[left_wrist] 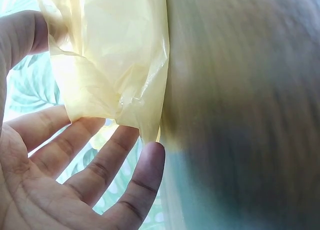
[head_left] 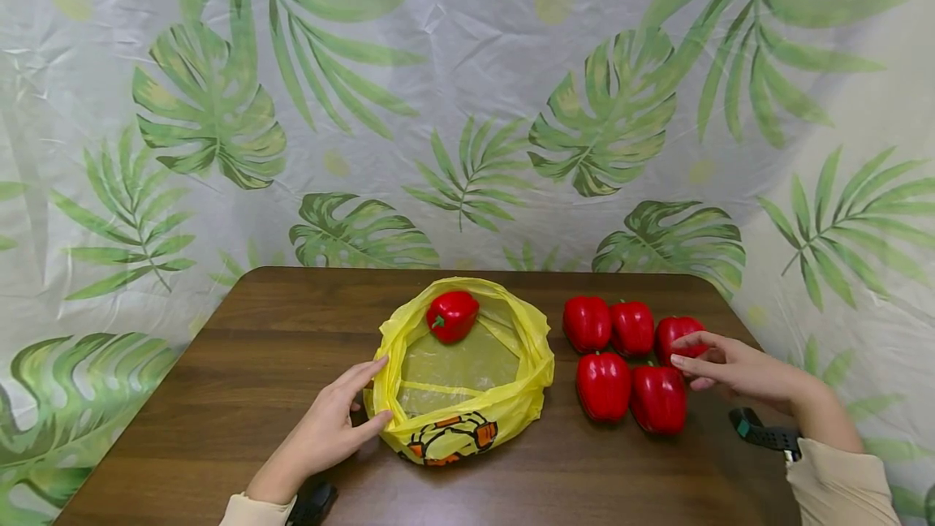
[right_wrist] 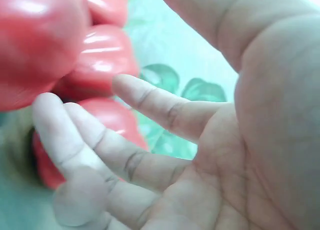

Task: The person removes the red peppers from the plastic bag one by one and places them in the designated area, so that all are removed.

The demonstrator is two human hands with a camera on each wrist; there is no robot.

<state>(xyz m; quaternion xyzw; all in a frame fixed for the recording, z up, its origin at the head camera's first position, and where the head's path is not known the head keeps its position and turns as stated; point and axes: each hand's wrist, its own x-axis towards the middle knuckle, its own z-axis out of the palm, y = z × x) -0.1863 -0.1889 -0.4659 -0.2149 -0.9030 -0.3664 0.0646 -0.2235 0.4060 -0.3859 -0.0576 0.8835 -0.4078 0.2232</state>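
A yellow plastic bag stands with its mouth spread wide on the table, and one red bell pepper lies inside near its far wall. My left hand rests its extended fingers and thumb against the bag's left side; the left wrist view shows those fingers spread along the yellow plastic. To the right of the bag, several red bell peppers sit grouped in two rows. My right hand reaches over the rightmost back pepper, its fingers loosely extended and overlapping it; no pepper is in its grasp.
The dark wooden table has rounded far corners. Behind it hangs a pale cloth printed with green leaves. Black straps circle both wrists, below beige sleeves.
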